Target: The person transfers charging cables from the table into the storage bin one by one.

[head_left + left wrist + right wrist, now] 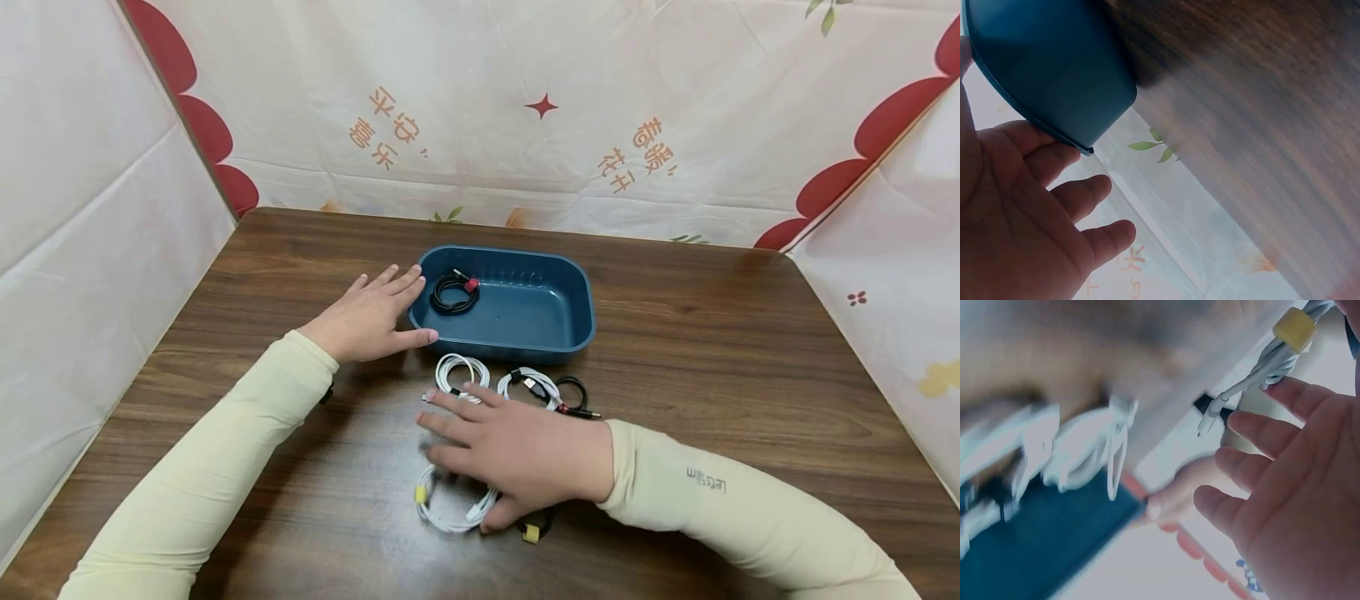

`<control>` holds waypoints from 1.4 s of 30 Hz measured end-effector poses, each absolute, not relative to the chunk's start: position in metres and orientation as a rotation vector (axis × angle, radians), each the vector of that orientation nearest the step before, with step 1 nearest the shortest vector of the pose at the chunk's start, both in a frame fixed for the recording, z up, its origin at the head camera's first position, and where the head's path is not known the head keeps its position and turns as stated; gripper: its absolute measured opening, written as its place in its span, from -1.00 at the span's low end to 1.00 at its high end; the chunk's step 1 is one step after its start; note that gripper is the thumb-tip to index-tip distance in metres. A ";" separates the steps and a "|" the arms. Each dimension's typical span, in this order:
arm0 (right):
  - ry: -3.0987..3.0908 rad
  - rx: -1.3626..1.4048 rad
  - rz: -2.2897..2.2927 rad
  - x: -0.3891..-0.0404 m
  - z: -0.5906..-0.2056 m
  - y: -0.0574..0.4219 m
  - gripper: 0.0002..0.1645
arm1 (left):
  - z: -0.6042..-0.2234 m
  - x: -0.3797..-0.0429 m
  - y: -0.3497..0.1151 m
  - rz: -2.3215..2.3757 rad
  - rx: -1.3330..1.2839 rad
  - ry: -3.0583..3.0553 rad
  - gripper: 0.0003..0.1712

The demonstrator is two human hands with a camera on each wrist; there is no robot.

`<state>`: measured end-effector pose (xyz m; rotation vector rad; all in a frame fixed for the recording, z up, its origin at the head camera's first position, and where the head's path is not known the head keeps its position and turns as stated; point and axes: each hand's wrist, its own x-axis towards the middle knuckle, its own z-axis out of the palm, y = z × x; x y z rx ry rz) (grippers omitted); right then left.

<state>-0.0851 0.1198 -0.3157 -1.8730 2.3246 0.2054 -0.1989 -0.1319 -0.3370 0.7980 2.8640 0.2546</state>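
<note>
My left hand [367,319] lies with spread, straight fingers against the left end of the blue bin [510,348], its thumb on the near rim. In the left wrist view, two fingers touch the bin's rim. A coiled black cable [453,308] with a red tie lies inside the bin. My right hand [525,454] is over the table, fingers spread. Below it lies a coiled white cable [450,527] with a yellow tie [1295,330], between index finger and thumb. The index fingertip is close to this cable; whether it touches is unclear.
Between bin and right hand lie a white cable coil [439,379], another white coil [553,392] and a black cable [585,392]. A yellow tie [532,533] on a dark cable shows below the right hand. A printed curtain [480,125] borders the wooden table [712,333].
</note>
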 end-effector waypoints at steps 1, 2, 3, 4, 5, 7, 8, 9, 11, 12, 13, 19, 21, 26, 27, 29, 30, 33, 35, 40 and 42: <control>2.334 -1.852 0.198 -0.089 -0.311 0.121 0.01 | -0.337 -0.199 -0.132 0.258 0.796 2.862 0.12; 2.343 -1.833 0.195 -0.093 -0.306 0.123 0.01 | -0.337 -0.199 -0.132 0.261 0.793 2.860 0.12; 2.356 -1.817 0.191 -0.098 -0.301 0.124 0.02 | -0.337 -0.199 -0.132 0.263 0.792 2.857 0.12; 2.371 -1.797 0.186 -0.102 -0.297 0.126 0.02 | -0.337 -0.199 -0.133 0.262 0.792 2.857 0.12; 2.385 -1.777 0.183 -0.107 -0.292 0.128 0.03 | -0.337 -0.199 -0.133 0.259 0.793 2.855 0.12; 2.421 -1.739 0.187 -0.117 -0.283 0.131 0.05 | -0.337 -0.199 -0.133 0.254 0.798 2.852 0.12; 2.440 -1.720 0.190 -0.123 -0.279 0.133 0.07 | -0.337 -0.199 -0.133 0.252 0.803 2.851 0.12; 2.459 -1.701 0.192 -0.128 -0.275 0.135 0.07 | -0.337 -0.199 -0.133 0.250 0.807 2.851 0.12; 2.491 -1.662 0.202 -0.141 -0.269 0.137 0.06 | -0.337 -0.200 -0.134 0.249 0.811 2.849 0.12; 2.505 -1.646 0.202 -0.147 -0.266 0.138 0.05 | -0.337 -0.200 -0.134 0.247 0.811 2.848 0.12; 2.515 -1.628 0.191 -0.154 -0.264 0.139 0.04 | -0.337 -0.200 -0.134 0.245 0.812 2.849 0.12; 2.579 -1.500 0.144 -0.194 -0.266 0.140 0.00 | -0.337 -0.201 -0.135 0.240 0.813 2.849 0.12; 2.601 -1.468 0.151 -0.207 -0.269 0.138 0.01 | -0.337 -0.201 -0.135 0.238 0.816 2.855 0.12; 2.627 -1.380 0.175 -0.233 -0.275 0.128 0.03 | -0.338 -0.202 -0.135 0.225 0.821 2.871 0.11; 2.631 -1.356 0.173 -0.238 -0.276 0.126 0.03 | -0.338 -0.202 -0.135 0.224 0.821 2.872 0.11; 2.631 -1.325 0.159 -0.246 -0.279 0.123 0.02 | -0.337 -0.202 -0.135 0.225 0.822 2.869 0.11; 2.628 -1.315 0.157 -0.249 -0.280 0.121 0.03 | -0.337 -0.202 -0.135 0.223 0.821 2.865 0.11; 2.613 -1.324 0.163 -0.257 -0.286 0.118 0.02 | -0.336 -0.201 -0.134 0.224 0.823 2.852 0.12; 2.592 -1.350 0.182 -0.260 -0.290 0.116 0.02 | -0.335 -0.201 -0.133 0.220 0.818 2.848 0.12; 2.547 -1.399 0.228 -0.264 -0.298 0.110 0.01 | -0.336 -0.201 -0.133 0.221 0.811 2.850 0.10; 2.530 -1.403 0.231 -0.264 -0.301 0.108 -0.01 | -0.336 -0.201 -0.133 0.231 0.810 2.849 0.10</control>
